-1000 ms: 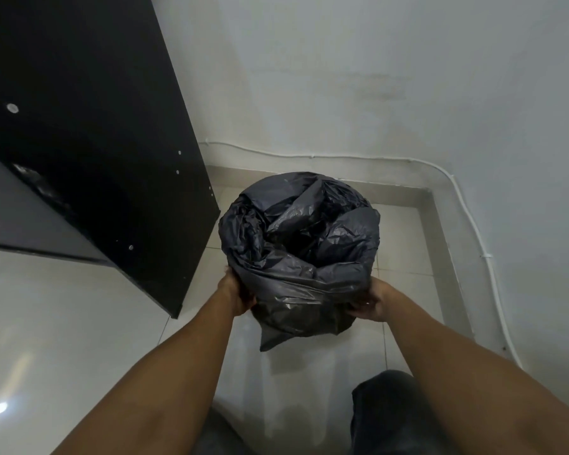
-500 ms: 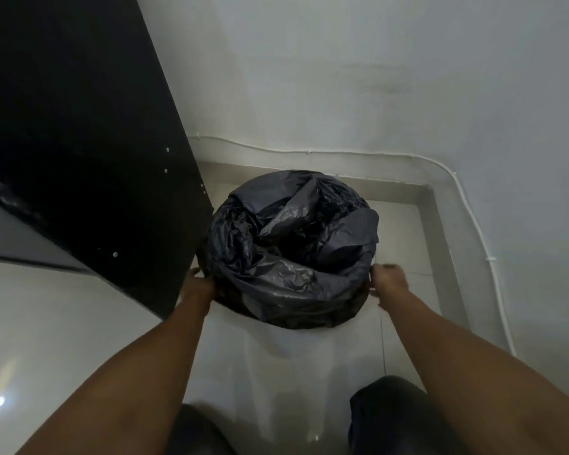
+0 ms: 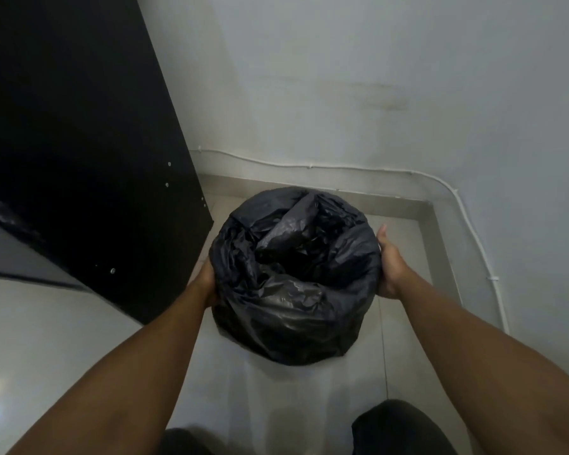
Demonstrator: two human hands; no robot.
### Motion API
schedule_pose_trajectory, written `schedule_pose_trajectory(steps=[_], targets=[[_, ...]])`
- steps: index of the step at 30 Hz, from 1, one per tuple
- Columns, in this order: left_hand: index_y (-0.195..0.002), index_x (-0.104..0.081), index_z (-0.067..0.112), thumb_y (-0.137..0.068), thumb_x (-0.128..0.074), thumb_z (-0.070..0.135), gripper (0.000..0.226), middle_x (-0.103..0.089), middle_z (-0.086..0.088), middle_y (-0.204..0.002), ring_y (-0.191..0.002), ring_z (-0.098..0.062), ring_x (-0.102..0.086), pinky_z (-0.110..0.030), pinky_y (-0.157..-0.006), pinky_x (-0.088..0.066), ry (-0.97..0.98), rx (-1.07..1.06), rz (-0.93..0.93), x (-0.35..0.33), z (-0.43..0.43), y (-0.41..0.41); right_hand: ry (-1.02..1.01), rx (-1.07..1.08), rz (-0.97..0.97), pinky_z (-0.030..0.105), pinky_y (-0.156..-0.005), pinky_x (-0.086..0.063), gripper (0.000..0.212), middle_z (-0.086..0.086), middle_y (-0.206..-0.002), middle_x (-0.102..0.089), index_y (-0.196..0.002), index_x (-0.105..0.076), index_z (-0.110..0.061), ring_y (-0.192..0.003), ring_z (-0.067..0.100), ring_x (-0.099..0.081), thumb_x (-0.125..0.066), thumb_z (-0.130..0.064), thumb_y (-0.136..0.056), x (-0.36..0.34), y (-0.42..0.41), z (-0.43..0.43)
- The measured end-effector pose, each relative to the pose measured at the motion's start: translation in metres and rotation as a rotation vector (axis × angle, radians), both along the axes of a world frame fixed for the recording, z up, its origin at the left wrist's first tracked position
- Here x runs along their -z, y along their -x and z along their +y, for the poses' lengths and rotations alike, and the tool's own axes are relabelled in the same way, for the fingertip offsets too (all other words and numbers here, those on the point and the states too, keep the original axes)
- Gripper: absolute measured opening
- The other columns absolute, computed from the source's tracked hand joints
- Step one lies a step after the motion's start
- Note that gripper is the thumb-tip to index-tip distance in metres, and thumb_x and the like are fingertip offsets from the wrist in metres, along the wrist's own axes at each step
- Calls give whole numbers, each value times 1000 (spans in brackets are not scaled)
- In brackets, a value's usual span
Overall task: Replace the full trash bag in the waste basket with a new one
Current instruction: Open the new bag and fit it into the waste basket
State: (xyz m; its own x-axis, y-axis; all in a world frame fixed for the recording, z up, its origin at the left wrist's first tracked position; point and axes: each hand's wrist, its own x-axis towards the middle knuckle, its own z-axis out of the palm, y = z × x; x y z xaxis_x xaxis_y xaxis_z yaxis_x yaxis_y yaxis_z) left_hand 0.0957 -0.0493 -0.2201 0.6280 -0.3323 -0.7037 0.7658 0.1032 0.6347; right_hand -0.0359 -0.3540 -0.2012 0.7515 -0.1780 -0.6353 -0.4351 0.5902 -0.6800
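Our right hand (image 3: 388,264) lies with its palm flat on the bag's (image 3: 296,290) right side, thumb straight and pointing up. Our left hand (image 3: 207,280) touches the opposite side, its fingers hidden behind the plastic, so we cannot tell its grip. The black bag hangs crumpled over the basket, covering it fully, mouth open upward. It sits over the tiled floor (image 3: 79,339) in a corner, just beside a black cabinet (image 3: 79,126), near the wall (image 3: 342,77) with its thin white cable (image 3: 309,166).

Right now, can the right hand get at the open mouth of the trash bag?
Probably yes: the right hand lies against the trash bag just under its rim; nothing covers the mouth.
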Motion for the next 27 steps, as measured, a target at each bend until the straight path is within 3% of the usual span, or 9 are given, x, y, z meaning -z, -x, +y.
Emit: schedule_pose_trajectory(steps=[3,6,8,10,12,17,21,24,27], targets=[[-124,-60,11,-100,-28,58,61,-61,-13,-116,-107,-34,-56,-43,-92,-42,-74,123,-5,-9,-1,1,113,-46,61,48,-103,-42,81,9,-117,-66,-126,-62,-20,-113,33,-58,-21,-79,-89,2,-5,-7],[-96,-66,15,-101,-43,39,34,-66,-17,-107,-87,-27,-60,-37,-76,-50,-247,85,-169,-17,6,-23,540,36,176,41,-94,-48,46,6,-111,-69,-105,-69,-22,-106,30,-62,-46,-60,-94,-5,-18,-16],[-101,-69,20,-95,-52,29,20,-65,-14,-123,-96,-25,-62,-41,-90,-51,-324,-61,-283,-16,12,-47,879,197,183,39,-92,-51,26,8,-108,-72,-86,-68,-20,-104,30,-64,-63,-45,-88,-6,-29,-27],[-115,-66,23,-95,-51,33,28,-63,-6,-127,-111,-23,-59,-42,-101,-44,-259,-129,-380,-26,11,-60,1056,212,134,41,-99,-49,28,7,-108,-71,-88,-70,-23,-106,28,-63,-65,-51,-85,-10,-43,-30],[-128,-61,19,-99,-43,45,43,-61,-5,-130,-118,-23,-56,-41,-102,-42,-185,38,-395,-35,1,-66,978,95,48,43,-102,-48,41,5,-111,-71,-102,-72,-20,-107,25,-64,-60,-57,-87,-19,-54,-23],[-130,-61,12,-90,-45,67,69,-66,-12,-125,-114,-29,-63,-42,-106,-43,-181,424,-280,-37,-16,-65,281,-164,87,41,-88,-51,75,14,-113,-72,-118,-67,-13,-107,31,-66,-29,-73,-93,-26,-42,-17],[-130,-60,13,-93,-42,65,66,-65,-11,-125,-114,-28,-62,-38,-101,-45,-194,426,-294,-37,-18,-68,225,-210,209,46,-96,-48,86,11,-116,-71,-118,-70,-18,-112,34,-63,-28,-85,-83,-10,-26,-27],[-124,-65,17,-90,-48,66,62,-65,-7,-124,-113,-26,-61,-34,-99,-45,-504,436,-507,-39,-20,-73,529,-110,262,38,-85,-48,58,9,-115,-68,-113,-69,-17,-100,29,-62,-42,-65,-95,-16,-30,-21],[-115,-68,23,-89,-63,48,36,-65,6,-100,-98,-17,-62,-25,-78,-43,-719,232,-850,-46,-24,-73,1219,104,381,44,-97,-46,20,13,-120,-63,-93,-71,-23,-110,36,-55,-64,-41,-86,-22,-37,-27]])
